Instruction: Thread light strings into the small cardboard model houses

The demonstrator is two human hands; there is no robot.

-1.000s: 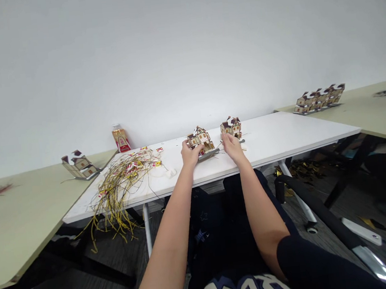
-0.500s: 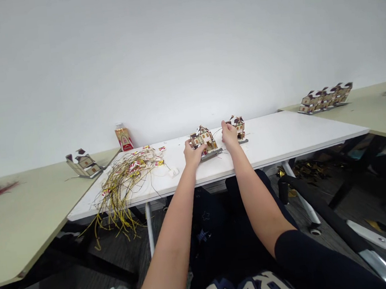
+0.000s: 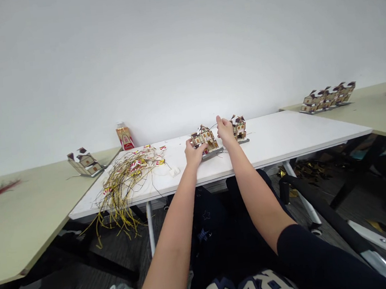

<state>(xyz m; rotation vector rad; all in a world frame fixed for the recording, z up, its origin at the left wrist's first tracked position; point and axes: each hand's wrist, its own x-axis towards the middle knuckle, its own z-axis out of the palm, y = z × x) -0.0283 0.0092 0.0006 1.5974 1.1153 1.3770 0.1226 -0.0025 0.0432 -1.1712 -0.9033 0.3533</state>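
House [image 3: 207, 136], grasped by left hand [image 3: 193, 153], sits behind the front edge of the tabletop [image 3: 284, 132]; right hand [image 3: 225, 131] pinches thin wire [image 3: 213, 125].

Past the right model house [image 3: 240, 129], a hand could sweep across the white table [image 3: 301, 126]. Leftward, tangled yellow strings [image 3: 116, 203] (some dangling past the front edge) obstruct. The right hand [image 3: 225, 131] blocks the gap to the left model house [image 3: 207, 138]; clearance behind is hard to judge.
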